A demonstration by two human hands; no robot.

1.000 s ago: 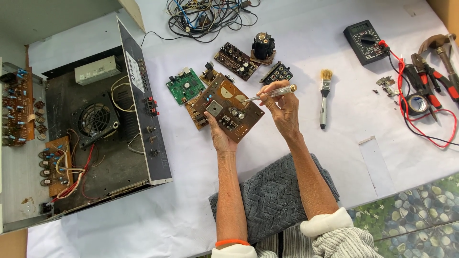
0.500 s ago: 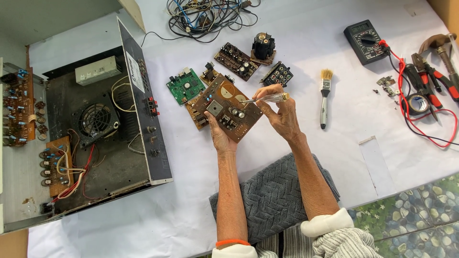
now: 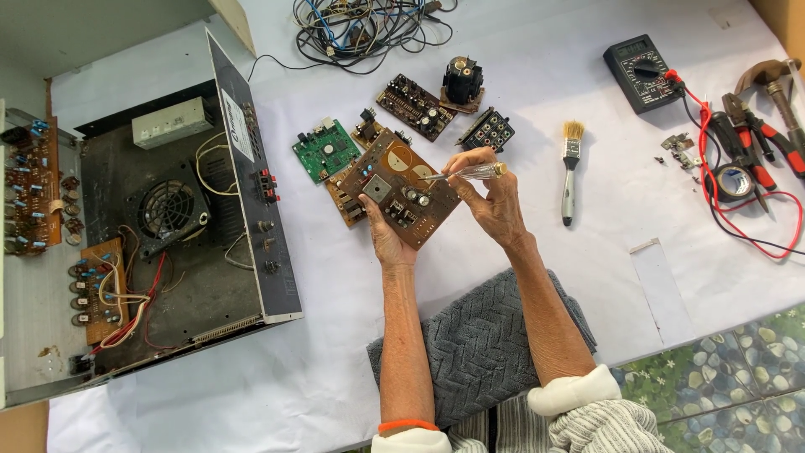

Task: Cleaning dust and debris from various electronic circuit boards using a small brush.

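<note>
The brown circuit board, studded with a square grey part, small capacitors and two pale round patches, is tilting above the white table cover, gripped at its lower edge by the left hand, thumb pressing on top and the other fingers hidden beneath. Compared with half a second ago, the clear-handled screwdriver is lying flatter, its tip now touching the board's right part. The right hand is pinching the handle between thumb and fingertips, just beside the board's right edge.
</note>
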